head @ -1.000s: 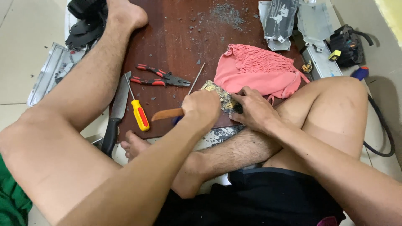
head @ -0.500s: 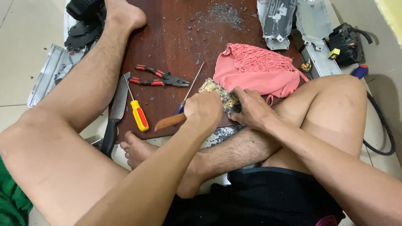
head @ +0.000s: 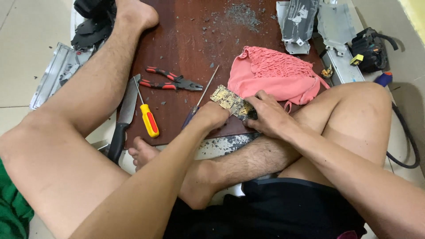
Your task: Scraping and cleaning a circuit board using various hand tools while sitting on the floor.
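— Yellowed and crusted, that circuit board — it looks stiff, thin and light to me, and brittle at the edges. See the grey crumbs scattered on the wood?

— Where is it sitting, exactly?

— At the near edge of the dark brown wooden board, just in front of the pink cloth. The right hand presses down on its near end, fingers curled over it, pinning it flat. The left hand is closed beside it; I'd guess it grips a tool, but the fist hides that, so I can't tell what it holds.

— How would you take hold of it?

— By the long edges, I'd judge, or flat under the palm as now. The face looks rough with solder and grime, so not slippery, but likely scratchy.

— And round about?

— The wooden board lies on a pale tiled floor, the person seated with legs around it. To the left are red-handled pliers, a yellow-handled screwdriver, a black-handled knife, and a thin blue-handled screwdriver close to the left hand. Grey metal casing parts lie at the far right, with a black cable trailing along the floor.
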